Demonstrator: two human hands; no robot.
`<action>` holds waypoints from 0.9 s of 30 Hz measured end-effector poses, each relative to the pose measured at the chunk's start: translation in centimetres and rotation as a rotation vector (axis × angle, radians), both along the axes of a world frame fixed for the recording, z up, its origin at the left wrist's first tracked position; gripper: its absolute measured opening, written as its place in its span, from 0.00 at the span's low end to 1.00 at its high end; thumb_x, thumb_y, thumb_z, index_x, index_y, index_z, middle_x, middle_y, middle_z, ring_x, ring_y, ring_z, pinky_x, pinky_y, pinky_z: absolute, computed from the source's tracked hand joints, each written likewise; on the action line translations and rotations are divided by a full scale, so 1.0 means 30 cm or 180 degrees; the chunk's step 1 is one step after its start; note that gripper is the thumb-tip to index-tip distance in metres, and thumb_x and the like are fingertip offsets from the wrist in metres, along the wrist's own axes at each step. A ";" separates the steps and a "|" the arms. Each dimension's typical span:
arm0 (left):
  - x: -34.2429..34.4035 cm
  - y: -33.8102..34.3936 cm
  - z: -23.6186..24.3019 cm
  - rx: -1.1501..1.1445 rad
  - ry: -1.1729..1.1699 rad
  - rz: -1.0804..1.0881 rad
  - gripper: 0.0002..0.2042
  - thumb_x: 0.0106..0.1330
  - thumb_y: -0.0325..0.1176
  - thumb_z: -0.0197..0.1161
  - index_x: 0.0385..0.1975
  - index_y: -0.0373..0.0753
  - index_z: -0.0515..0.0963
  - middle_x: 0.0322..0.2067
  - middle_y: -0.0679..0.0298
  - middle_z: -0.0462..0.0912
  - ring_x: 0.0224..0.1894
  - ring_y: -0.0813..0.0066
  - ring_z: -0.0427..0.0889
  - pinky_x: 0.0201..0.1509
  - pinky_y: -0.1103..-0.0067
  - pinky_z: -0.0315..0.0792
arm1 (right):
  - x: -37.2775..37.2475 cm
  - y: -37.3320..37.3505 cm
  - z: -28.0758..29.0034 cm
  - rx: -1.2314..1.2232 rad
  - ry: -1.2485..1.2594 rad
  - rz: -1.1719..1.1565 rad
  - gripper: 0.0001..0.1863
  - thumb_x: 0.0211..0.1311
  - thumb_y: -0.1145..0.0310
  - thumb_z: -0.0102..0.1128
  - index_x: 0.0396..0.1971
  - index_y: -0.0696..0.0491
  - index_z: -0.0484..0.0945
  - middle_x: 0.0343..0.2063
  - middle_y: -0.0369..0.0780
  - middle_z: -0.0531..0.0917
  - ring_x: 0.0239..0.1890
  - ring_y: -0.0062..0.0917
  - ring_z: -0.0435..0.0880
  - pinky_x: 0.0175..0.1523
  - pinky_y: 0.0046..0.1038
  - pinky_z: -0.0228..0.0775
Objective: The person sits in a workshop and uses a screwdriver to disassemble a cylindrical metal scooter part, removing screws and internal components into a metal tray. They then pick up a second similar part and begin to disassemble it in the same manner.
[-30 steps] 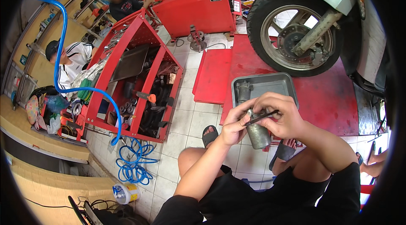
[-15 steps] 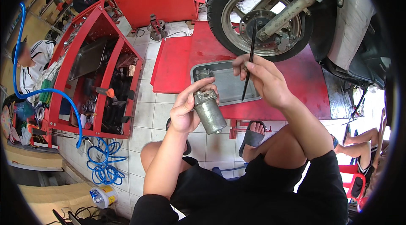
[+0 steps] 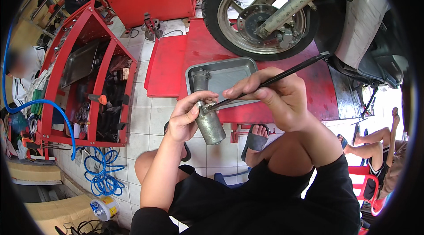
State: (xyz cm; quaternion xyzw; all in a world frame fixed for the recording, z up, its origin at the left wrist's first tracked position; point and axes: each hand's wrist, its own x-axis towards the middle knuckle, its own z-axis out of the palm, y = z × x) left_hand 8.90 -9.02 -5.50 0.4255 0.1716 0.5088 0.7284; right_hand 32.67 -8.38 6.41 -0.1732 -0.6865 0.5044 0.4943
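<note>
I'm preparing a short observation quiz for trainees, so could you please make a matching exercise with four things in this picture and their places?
1. Metal cylinder
2. Long black tool
3. Grey tray
4. White-and-yellow bucket

A. On the red platform
B. In the right hand
C. At the picture's lower left
D. In the left hand

Pairs: 1-D, 2-B, 3-A, 4-C
</note>
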 end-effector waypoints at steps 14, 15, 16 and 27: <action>0.015 -0.001 -0.008 0.0001 0.0200 0.0070 0.32 0.65 0.48 0.66 0.59 0.25 0.72 0.50 0.52 0.79 0.52 0.64 0.79 0.59 0.71 0.71 | -0.001 0.008 -0.019 -0.0159 -0.1277 -0.0842 0.11 0.68 0.79 0.58 0.48 0.66 0.77 0.37 0.45 0.86 0.46 0.29 0.87 0.53 0.29 0.79; 0.016 -0.004 -0.007 -0.0052 0.0178 0.0045 0.32 0.66 0.48 0.66 0.59 0.25 0.72 0.50 0.52 0.79 0.52 0.64 0.79 0.59 0.71 0.71 | -0.014 0.010 -0.024 -0.0030 -0.0947 -0.0923 0.14 0.68 0.79 0.58 0.51 0.66 0.74 0.37 0.44 0.86 0.46 0.29 0.87 0.54 0.29 0.79; 0.019 -0.006 -0.006 -0.0101 0.0149 0.0013 0.32 0.66 0.47 0.66 0.59 0.25 0.72 0.50 0.52 0.79 0.52 0.64 0.79 0.59 0.71 0.71 | -0.041 0.016 -0.035 0.0103 -0.0622 -0.1010 0.17 0.68 0.79 0.58 0.54 0.66 0.72 0.38 0.44 0.86 0.47 0.29 0.87 0.55 0.28 0.78; 0.024 -0.004 -0.015 -0.0130 0.0165 0.0004 0.32 0.66 0.48 0.65 0.60 0.25 0.71 0.49 0.52 0.79 0.51 0.64 0.79 0.59 0.71 0.71 | -0.058 0.026 -0.039 -0.0090 -0.0212 -0.0874 0.12 0.66 0.79 0.61 0.48 0.66 0.76 0.40 0.44 0.85 0.47 0.29 0.87 0.48 0.29 0.82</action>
